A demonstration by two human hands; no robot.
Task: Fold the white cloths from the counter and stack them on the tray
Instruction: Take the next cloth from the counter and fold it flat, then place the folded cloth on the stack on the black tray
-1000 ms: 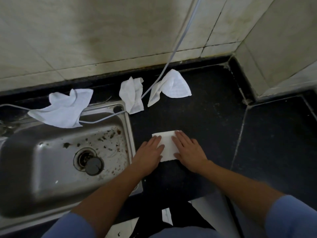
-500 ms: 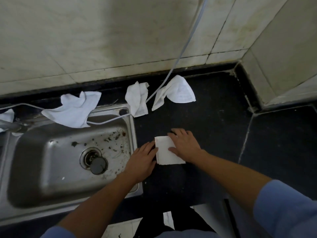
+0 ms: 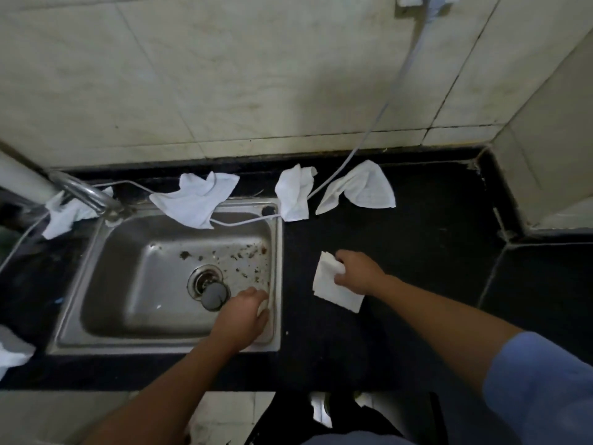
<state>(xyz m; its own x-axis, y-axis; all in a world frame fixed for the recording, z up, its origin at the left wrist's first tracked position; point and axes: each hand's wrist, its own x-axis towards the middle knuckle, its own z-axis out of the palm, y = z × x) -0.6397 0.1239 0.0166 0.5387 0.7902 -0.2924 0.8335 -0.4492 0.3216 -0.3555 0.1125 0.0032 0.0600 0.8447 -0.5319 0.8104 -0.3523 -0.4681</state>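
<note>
White folded cloth (image 3: 333, 285), white crumpled cloths (image 3: 196, 200), black counter (image 3: 417, 252), silver sink (image 3: 96, 284), blue sleeve (image 3: 542, 387)

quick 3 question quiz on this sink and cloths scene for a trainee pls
1. True or false: the folded white cloth lies inside the stainless steel sink.
2. Which hand grips that cloth? A) left hand B) right hand C) both
3. Short answer: is the tray visible anywhere?
Key: 1. False, it is over the black counter. 2. B. 3. No.
</note>
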